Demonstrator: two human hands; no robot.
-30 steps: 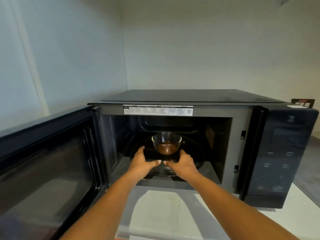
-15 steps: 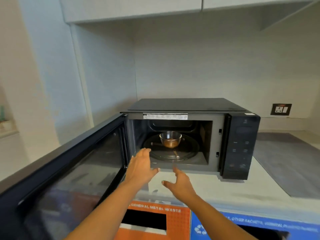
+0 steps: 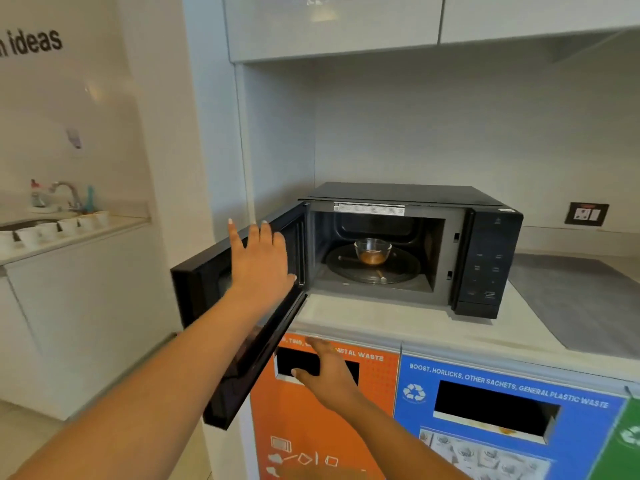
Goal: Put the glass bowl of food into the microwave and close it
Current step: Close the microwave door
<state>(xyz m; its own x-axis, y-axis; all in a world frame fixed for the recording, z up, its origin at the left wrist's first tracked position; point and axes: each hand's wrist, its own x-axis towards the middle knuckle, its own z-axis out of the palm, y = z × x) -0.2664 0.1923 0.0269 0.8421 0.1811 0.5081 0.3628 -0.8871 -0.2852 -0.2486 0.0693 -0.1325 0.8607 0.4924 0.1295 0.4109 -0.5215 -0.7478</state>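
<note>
On the left, my left hand is open and flat in front of the door, which swings out toward me. Lower down, my right hand hangs open and empty. Farther right, the glass bowl sits inside the microwave. I can't tell if my palm touches.

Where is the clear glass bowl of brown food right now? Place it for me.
In the head view, the clear glass bowl of brown food sits on the round glass turntable inside the open black microwave, right of the swung-out door.
</note>
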